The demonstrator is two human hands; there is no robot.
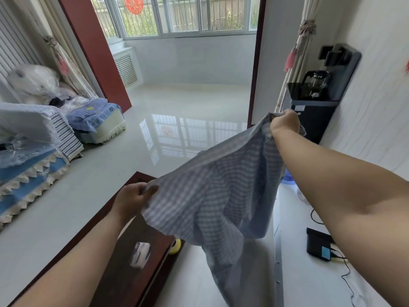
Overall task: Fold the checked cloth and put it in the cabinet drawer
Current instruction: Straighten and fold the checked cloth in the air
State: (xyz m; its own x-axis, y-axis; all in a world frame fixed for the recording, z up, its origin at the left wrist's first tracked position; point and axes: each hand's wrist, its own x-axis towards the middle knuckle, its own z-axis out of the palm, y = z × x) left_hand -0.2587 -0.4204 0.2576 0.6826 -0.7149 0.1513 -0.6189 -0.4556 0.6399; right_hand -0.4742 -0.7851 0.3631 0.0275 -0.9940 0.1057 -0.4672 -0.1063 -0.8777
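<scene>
Tiled room; left hand (pixel 135 197), right hand (pixel 284 124) gripping checked cloth (pixel 212 191) outstretched

Bright daylight floods in through the far windows (pixel 183 16) — their glare mirrors on the glossy floor (pixel 177 134); wide-angle edges bow, slight motion blur.

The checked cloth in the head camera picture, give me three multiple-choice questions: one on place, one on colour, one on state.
1. Where is the checked cloth?
A. In the air between both hands
B. Flat on the floor
C. On the sofa

2. What colour is it?
A. Red and yellow
B. Blue and white
C. Green

3. What state is it in?
A. Neatly folded
B. Rolled up
C. Spread out, hanging loose

Answers: 1 A, the left hand and right hand each grip an edge. 2 B, blue-white checks show. 3 C, it drapes downward, unfolded.
</scene>
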